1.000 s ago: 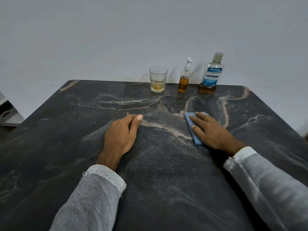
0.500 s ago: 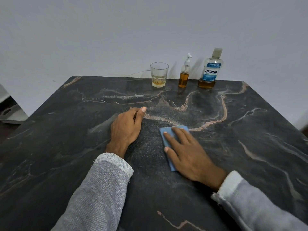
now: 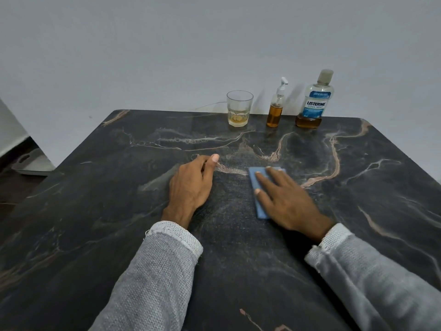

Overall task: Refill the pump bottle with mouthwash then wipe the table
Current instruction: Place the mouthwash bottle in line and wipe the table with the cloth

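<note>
My right hand [image 3: 286,199] lies flat, fingers spread, pressing a folded blue cloth [image 3: 256,185] onto the dark marble table [image 3: 358,199] near its middle. My left hand [image 3: 192,185] rests on the table just left of the cloth, fingers curled under, holding nothing. At the far edge stand a small pump bottle [image 3: 276,108] about half full of amber liquid and, to its right, a Listerine mouthwash bottle [image 3: 313,101] with its cap on and a little amber liquid at the bottom.
A clear glass [image 3: 239,108] with a little pale liquid stands left of the pump bottle at the far edge. A plain wall rises right behind the table. A grey tray [image 3: 33,164] lies on the floor off the table's left side.
My right hand slid the blue cloth from the right toward me and to the left, and now it has pushed slightly forward again. My left hand has stayed in place.
</note>
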`<action>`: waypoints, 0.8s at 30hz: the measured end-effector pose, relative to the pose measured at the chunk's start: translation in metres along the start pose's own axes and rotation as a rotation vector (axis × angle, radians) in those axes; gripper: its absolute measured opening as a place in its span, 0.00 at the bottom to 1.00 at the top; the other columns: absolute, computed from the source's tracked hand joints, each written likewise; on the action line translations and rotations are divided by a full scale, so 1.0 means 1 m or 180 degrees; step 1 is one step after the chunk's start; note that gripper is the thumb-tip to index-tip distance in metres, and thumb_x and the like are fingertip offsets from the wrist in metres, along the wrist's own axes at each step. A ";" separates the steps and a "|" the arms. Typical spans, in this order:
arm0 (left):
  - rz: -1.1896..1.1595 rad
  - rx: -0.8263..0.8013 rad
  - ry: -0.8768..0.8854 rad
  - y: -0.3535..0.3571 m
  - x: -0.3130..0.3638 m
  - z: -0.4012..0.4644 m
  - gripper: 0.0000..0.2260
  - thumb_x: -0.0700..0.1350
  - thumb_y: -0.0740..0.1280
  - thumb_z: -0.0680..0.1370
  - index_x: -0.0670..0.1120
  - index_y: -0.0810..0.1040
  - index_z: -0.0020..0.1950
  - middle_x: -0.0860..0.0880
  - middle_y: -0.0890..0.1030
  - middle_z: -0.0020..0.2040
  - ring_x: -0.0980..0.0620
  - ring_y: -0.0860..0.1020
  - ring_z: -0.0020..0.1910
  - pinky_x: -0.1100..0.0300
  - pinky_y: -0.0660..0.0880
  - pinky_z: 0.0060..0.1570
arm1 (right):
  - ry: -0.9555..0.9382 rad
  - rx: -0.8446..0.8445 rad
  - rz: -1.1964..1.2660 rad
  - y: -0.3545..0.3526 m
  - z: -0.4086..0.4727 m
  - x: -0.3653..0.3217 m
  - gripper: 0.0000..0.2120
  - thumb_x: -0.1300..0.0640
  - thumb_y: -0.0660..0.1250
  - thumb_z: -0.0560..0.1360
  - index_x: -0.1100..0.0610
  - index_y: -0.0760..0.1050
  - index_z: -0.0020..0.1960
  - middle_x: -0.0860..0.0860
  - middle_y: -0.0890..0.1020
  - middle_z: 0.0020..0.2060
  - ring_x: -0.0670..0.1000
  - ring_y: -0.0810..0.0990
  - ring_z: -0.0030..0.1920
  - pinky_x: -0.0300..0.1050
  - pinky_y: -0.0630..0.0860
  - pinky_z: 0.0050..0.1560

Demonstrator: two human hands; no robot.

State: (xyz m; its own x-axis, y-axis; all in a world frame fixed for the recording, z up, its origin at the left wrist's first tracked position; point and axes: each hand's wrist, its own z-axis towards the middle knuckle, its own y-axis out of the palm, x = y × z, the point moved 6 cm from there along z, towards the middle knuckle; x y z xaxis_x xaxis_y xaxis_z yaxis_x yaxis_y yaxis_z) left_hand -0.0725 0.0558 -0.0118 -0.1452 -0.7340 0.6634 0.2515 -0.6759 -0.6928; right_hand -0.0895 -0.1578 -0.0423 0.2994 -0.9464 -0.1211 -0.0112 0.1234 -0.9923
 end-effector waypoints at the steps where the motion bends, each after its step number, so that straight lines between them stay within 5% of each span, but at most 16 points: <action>1: 0.0019 -0.0004 0.0007 0.000 0.000 0.000 0.33 0.68 0.43 0.76 0.50 0.79 0.58 0.51 0.84 0.47 0.49 0.81 0.48 0.50 0.77 0.50 | 0.0186 0.0018 0.0010 -0.003 0.005 0.016 0.30 0.41 0.42 0.81 0.54 0.52 0.79 0.57 0.55 0.78 0.56 0.52 0.78 0.55 0.53 0.77; 8: 0.0028 0.0076 0.0018 0.001 0.000 0.000 0.30 0.66 0.43 0.78 0.51 0.78 0.54 0.51 0.84 0.46 0.49 0.81 0.46 0.50 0.77 0.48 | 0.0682 -0.0031 0.0178 -0.002 0.068 0.020 0.27 0.44 0.46 0.82 0.54 0.52 0.78 0.59 0.53 0.78 0.60 0.51 0.77 0.58 0.49 0.76; 15: -0.0046 0.0322 -0.0053 -0.007 -0.005 0.001 0.19 0.58 0.50 0.82 0.51 0.75 0.62 0.50 0.83 0.51 0.48 0.80 0.50 0.52 0.76 0.49 | 0.0113 -0.0155 0.0364 0.010 0.102 -0.067 0.29 0.40 0.46 0.82 0.50 0.50 0.79 0.57 0.50 0.79 0.60 0.47 0.78 0.58 0.46 0.76; 24: -0.0092 0.0560 -0.0111 -0.006 -0.018 0.011 0.16 0.53 0.53 0.83 0.49 0.74 0.65 0.51 0.80 0.59 0.51 0.77 0.58 0.53 0.74 0.57 | -0.0044 -0.0201 0.0393 0.015 0.076 -0.058 0.33 0.34 0.48 0.79 0.46 0.48 0.79 0.53 0.46 0.80 0.56 0.44 0.79 0.51 0.44 0.76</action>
State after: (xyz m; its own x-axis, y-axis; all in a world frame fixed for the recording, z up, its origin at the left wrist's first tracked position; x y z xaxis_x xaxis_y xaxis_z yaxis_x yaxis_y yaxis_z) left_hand -0.0612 0.0731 -0.0166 -0.1222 -0.7097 0.6938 0.4117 -0.6723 -0.6152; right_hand -0.0348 -0.0784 -0.0485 0.3050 -0.9210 -0.2424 -0.1088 0.2192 -0.9696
